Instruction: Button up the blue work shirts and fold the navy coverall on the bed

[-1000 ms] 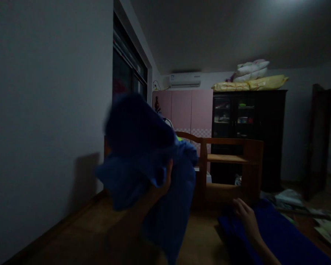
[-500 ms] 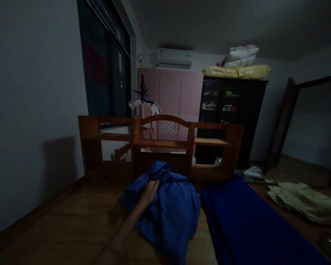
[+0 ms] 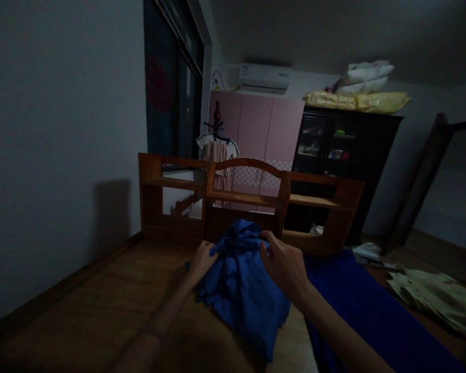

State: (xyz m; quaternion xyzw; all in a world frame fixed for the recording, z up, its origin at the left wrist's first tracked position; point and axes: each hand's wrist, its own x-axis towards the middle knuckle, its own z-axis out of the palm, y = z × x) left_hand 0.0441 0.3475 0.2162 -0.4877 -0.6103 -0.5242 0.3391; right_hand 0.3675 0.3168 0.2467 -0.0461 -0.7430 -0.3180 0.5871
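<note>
A crumpled blue garment [image 3: 244,290] lies bunched on a wooden board surface [image 3: 147,290]; its exact kind cannot be made out in the folds. My left hand [image 3: 202,259] has its fingers closed on the garment's upper left edge. Over the upper right side, my right hand [image 3: 286,261] is held with thumb and forefinger apart and curved, close to the cloth. Whether its fingertips touch the fabric is hard to see. To the right is a flat, darker blue cloth [image 3: 357,311], partly behind my right forearm.
A wooden headboard with open shelves [image 3: 246,199] stands just beyond the garment. The white wall [image 3: 62,155] bounds the left side. At right lies a pale folded cloth [image 3: 437,300]. Farther back are a pink wardrobe [image 3: 256,124], a dark cabinet [image 3: 373,150] and a clothes stand [image 3: 217,116].
My right hand has come into view at the garment's right side. My left hand is now at the garment's left edge, and the view has turned a little left.
</note>
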